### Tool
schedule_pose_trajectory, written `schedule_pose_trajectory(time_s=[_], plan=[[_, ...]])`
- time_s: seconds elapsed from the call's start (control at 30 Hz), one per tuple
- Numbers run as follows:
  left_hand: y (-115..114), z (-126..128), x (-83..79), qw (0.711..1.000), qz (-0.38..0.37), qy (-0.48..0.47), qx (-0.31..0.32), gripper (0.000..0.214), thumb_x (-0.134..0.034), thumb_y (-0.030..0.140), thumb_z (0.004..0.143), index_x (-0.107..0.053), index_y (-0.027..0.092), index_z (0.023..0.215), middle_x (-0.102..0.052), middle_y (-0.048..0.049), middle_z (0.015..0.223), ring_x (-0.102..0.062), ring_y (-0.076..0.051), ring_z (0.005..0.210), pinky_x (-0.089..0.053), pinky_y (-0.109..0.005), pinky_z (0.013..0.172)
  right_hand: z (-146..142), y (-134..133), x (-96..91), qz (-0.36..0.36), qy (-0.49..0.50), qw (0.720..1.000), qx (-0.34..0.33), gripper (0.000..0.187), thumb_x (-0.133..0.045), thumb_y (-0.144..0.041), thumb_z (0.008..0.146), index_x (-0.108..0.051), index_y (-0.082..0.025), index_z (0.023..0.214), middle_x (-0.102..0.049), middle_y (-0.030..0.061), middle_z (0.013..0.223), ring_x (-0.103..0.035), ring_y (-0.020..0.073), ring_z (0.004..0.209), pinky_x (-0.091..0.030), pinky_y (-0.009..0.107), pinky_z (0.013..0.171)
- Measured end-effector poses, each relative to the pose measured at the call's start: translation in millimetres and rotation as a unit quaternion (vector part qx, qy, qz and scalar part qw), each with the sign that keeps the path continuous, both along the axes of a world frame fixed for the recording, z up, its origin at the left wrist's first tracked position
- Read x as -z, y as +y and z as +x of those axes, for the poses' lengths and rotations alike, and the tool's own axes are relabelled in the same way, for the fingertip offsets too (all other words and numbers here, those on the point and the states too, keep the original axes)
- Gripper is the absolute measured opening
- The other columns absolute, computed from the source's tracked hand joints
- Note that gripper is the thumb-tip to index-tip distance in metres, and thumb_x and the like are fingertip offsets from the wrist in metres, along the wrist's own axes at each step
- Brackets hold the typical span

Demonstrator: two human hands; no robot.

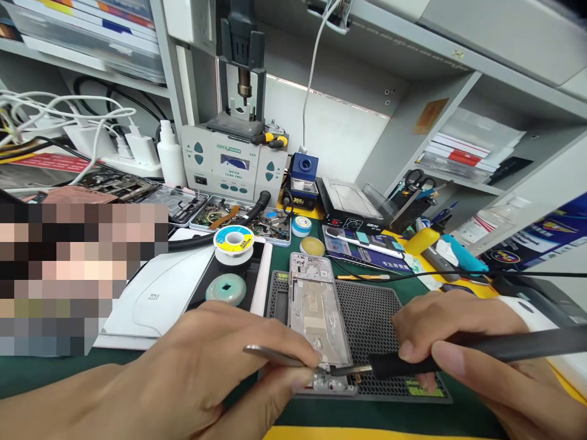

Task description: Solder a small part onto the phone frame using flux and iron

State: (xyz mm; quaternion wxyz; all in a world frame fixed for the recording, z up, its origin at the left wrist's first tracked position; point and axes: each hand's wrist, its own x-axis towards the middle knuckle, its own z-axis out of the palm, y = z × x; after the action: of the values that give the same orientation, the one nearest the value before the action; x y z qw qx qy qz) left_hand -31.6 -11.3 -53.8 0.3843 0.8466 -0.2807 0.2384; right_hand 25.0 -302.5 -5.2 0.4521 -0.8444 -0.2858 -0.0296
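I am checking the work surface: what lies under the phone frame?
The phone frame lies on a dark perforated mat, which rests on the green table cover. The mat beneath the frame is hidden, and the left hand, tweezers and soldering iron cover its lower end.

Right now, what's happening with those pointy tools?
A person is working on an opened phone frame lying on a black mat. The left hand pinches tweezers, the right hand grips a soldering iron, and both tips meet at the frame's lower end. A solder spool sits behind.
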Motion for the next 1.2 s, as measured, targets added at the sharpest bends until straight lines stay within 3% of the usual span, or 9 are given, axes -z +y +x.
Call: schedule_pose_trajectory(time_s=[0.13, 0.43, 0.57, 0.73, 0.9, 1.03, 1.2], plan=[[1.7, 1.4, -0.9, 1.000, -0.003, 0.006, 0.016, 0.036, -0.065, 0.013, 0.088, -0.064, 0.038, 0.114, -0.076, 0.0191, 0.104, -0.072, -0.003, 0.092, -0.051, -0.005, 0.091, -3.9, 0.8, -3.7, -0.002, 0.052, 0.999, -0.001, 0.024, -0.068, -0.053, 0.089, -0.081, -0.037, 0.077, -0.077, 0.0005, 0.067, -0.072, 0.0256, 0.073, -0.051, 0.033, 0.064], [1.7, -1.8, 2.1, 1.000, 0.007, 0.008, 0.016, 0.037, -0.067, 0.014, 0.089, -0.064, 0.039, 0.116, -0.077, 0.0142, 0.101, -0.074, -0.009, 0.089, -0.059, -0.012, 0.083, -6.4, -0.2, -3.3, -0.012, 0.046, 0.999, 0.005, 0.026, -0.066, -0.051, 0.092, -0.079, -0.035, 0.076, -0.077, -0.0001, 0.070, -0.071, 0.0244, 0.071, -0.051, 0.035, 0.071], [-6.8, 0.8, -0.4, 0.999, 0.005, -0.014, -0.051, 0.017, -0.073, 0.037, 0.088, -0.074, 0.034, 0.105, -0.076, 0.0027, 0.080, -0.075, -0.019, 0.079, -0.064, -0.023, 0.069, -6.0, -0.1, -2.8, -0.009, 0.045, 0.999, 0.006, 0.026, -0.066, -0.051, 0.092, -0.079, -0.035, 0.076, -0.078, -0.0009, 0.070, -0.070, 0.0234, 0.070, -0.050, 0.035, 0.071], [-15.4, 4.2, -1.7, 0.997, 0.001, -0.014, -0.074, 0.023, -0.072, 0.052, 0.087, -0.077, 0.033, 0.099, -0.072, -0.0004, 0.071, -0.074, -0.022, 0.077, -0.064, -0.026, 0.067, -6.9, 2.4, -1.9, -0.007, 0.039, 0.999, 0.012, 0.027, -0.067, -0.052, 0.092, -0.079, -0.036, 0.075, -0.077, -0.0003, 0.067, -0.069, 0.0242, 0.069, -0.050, 0.035, 0.071], [-6.2, 0.6, 3.0, 0.999, -0.001, -0.011, -0.050, 0.018, -0.072, 0.038, 0.089, -0.073, 0.034, 0.107, -0.076, 0.0021, 0.082, -0.075, -0.019, 0.082, -0.065, -0.024, 0.070, -8.8, 3.0, -3.6, 0.004, 0.037, 0.999, 0.025, 0.027, -0.068, -0.055, 0.089, -0.080, -0.037, 0.073, -0.078, 0.0016, 0.070, -0.071, 0.0276, 0.074, -0.050, 0.036, 0.066], [0.3, 1.8, 3.7, 1.000, 0.007, -0.005, 0.014, 0.034, -0.066, 0.019, 0.091, -0.063, 0.038, 0.118, -0.077, 0.0141, 0.101, -0.074, -0.008, 0.089, -0.059, -0.011, 0.082, -5.7, 1.7, -5.3, -0.018, 0.050, 0.999, 0.006, 0.029, -0.067, -0.056, 0.090, -0.081, -0.037, 0.075, -0.077, 0.0003, 0.068, -0.071, 0.0248, 0.071, -0.050, 0.034, 0.068], [-0.5, 3.1, 3.4, 1.000, 0.013, -0.003, 0.013, 0.033, -0.064, 0.018, 0.091, -0.061, 0.039, 0.117, -0.076, 0.0185, 0.102, -0.073, -0.003, 0.091, -0.055, -0.005, 0.085, -4.2, 1.2, -5.1, -0.011, 0.049, 0.999, 0.008, 0.029, -0.067, -0.057, 0.090, -0.081, -0.037, 0.075, -0.076, -0.0007, 0.065, -0.070, 0.0237, 0.072, -0.050, 0.033, 0.072]])
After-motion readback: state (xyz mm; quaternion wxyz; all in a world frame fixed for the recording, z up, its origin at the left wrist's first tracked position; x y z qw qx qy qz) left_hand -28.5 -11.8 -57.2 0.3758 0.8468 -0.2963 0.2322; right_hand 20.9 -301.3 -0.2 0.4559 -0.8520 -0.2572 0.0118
